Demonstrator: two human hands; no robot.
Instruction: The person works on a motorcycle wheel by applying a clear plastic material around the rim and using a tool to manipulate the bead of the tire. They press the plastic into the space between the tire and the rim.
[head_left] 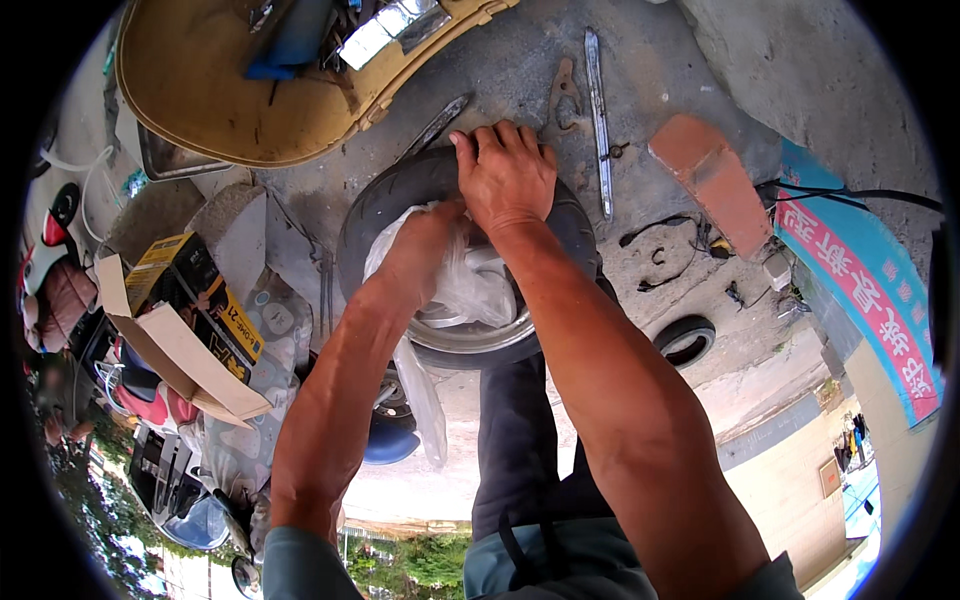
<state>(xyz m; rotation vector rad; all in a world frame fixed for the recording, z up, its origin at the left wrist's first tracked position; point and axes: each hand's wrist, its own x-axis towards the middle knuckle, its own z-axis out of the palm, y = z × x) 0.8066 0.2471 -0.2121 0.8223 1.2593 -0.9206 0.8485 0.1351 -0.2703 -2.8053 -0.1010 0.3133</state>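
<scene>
A black tyre on a silver wheel rim lies in front of me, over my lower legs. My right hand is closed over its far edge, thumb to the left and fingers bent across the tread. Crumpled translucent white plastic bag covers much of the wheel's middle, and one strip of it hangs down past the near edge. Against this bag, at the wheel's left side, presses my left hand. Motion blurs that hand, and its fingers are hidden by the bag and my right wrist.
Beyond the wheel stands a tan tub of tools. Tyre levers and a rusty clamp lie on the concrete, with a red brick to the right. A small tyre lies nearer. An open cardboard box is at left.
</scene>
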